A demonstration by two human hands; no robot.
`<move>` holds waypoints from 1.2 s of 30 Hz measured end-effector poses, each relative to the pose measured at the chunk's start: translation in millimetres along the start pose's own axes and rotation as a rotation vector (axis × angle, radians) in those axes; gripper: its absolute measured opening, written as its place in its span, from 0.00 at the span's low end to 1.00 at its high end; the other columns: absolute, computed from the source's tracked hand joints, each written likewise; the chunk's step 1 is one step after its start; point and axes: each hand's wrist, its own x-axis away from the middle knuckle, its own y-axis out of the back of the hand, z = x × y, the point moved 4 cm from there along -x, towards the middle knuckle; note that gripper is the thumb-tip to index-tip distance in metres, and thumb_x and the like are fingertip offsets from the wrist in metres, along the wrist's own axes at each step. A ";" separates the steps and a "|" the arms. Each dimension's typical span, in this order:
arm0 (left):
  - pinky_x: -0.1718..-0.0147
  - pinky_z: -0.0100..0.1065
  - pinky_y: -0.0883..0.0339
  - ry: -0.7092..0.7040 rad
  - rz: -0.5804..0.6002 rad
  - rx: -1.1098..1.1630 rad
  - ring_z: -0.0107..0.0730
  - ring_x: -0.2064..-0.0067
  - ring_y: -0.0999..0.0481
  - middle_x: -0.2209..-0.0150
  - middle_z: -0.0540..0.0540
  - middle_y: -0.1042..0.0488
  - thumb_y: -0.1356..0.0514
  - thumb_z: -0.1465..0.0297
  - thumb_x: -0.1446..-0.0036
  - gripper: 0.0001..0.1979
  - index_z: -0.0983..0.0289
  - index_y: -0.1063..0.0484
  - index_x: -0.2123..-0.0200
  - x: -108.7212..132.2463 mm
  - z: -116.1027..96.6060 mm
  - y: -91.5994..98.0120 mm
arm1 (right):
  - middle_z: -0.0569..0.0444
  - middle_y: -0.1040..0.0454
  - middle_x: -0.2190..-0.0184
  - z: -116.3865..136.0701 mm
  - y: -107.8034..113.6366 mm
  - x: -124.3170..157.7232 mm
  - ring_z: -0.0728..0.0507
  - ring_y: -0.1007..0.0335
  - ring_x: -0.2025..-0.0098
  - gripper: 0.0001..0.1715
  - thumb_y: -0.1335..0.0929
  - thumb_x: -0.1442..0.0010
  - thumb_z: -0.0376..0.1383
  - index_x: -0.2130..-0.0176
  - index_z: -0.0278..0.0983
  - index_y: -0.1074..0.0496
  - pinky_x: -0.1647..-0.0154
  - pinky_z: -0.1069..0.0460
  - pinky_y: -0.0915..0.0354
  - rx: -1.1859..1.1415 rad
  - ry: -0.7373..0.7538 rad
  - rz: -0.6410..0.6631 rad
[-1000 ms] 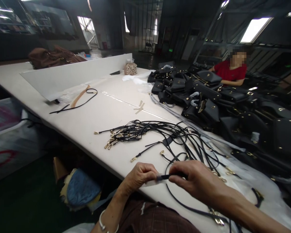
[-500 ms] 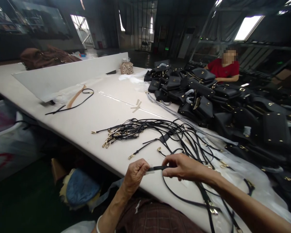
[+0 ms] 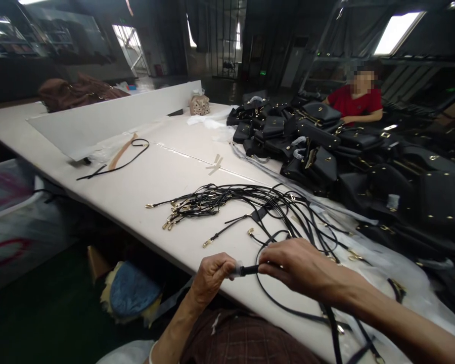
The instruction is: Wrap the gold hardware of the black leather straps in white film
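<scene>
Between my two hands, over the near edge of the table, runs a short stretch of black strap [image 3: 249, 270]. My left hand [image 3: 212, 275] is closed on its end, where a bit of clear plastic wrap [image 3: 236, 269] shows at the fingertips. My right hand [image 3: 293, 265] pinches the strap a little further right, fingers pressed together. From there the strap seems to loop down onto the table. Just beyond my hands lies a bundle of thin black straps [image 3: 227, 194] with gold clasps. One gold clasp [image 3: 207, 243] lies close to my left hand.
Black handbags [image 3: 314, 136] are heaped on the right, with a person in a red shirt [image 3: 358, 106] behind them. A white board [image 3: 117, 116] stands on the table [image 3: 136, 187]. A blue-topped stool [image 3: 134, 290] is below the edge. Clear plastic sheeting [image 3: 413, 283] lies at right.
My right hand has turned over more, its back now facing up, and shifted slightly right. The left hand keeps its grip on the strap end. The view has moved slightly.
</scene>
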 end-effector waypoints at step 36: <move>0.44 0.48 0.36 -0.461 0.042 -0.437 0.52 0.42 0.30 0.42 0.67 0.30 0.33 0.57 0.46 0.31 0.60 0.33 0.41 -4.0 -12.3 -15.2 | 0.50 0.23 0.72 -21.6 -81.5 5.8 0.53 0.34 0.79 0.30 0.24 0.50 0.48 0.56 0.29 0.27 0.79 0.58 0.43 -1.697 -0.263 0.320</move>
